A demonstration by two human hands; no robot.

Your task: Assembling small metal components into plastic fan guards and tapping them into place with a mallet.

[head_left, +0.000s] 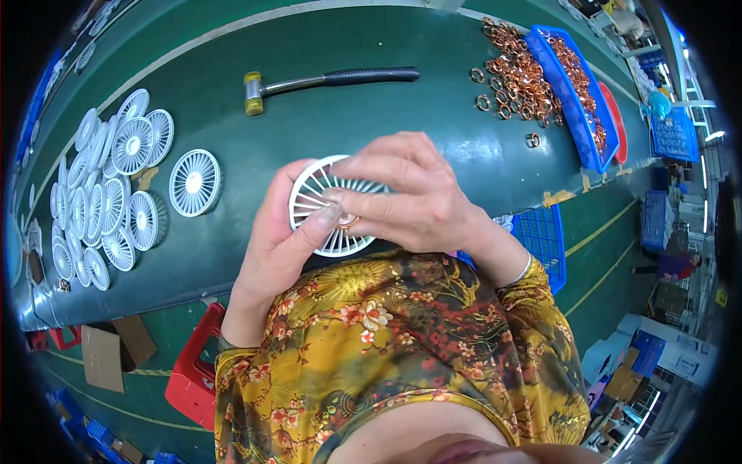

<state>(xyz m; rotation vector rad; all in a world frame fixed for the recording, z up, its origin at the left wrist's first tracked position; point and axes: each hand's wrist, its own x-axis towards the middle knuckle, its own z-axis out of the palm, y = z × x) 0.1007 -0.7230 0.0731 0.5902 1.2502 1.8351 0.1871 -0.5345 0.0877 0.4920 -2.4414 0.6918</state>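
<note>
The person is standing at the green workbench and holding a white round fan grille up in front of their chest, above the bench's near edge. The left hand is cupping the grille from the side and below, fingers curled behind it and the thumb lying across its spokes toward the hub. The right hand is closed over the other half, fingertips pinched at the centre, where something small and copper-coloured is showing; I cannot tell whether it is already seated. It looks like the fitting step, a ring being pressed into the hub. Seating it would call for keeping the grille steady and pressing squarely on the hub rather than the thin spokes. On the bench to the person's left a heap of matching white grilles is lying, one grille apart from it. Farther back a small mallet is lying untouched, and to the right loose copper rings are spilling beside a blue tray holding more.
</note>
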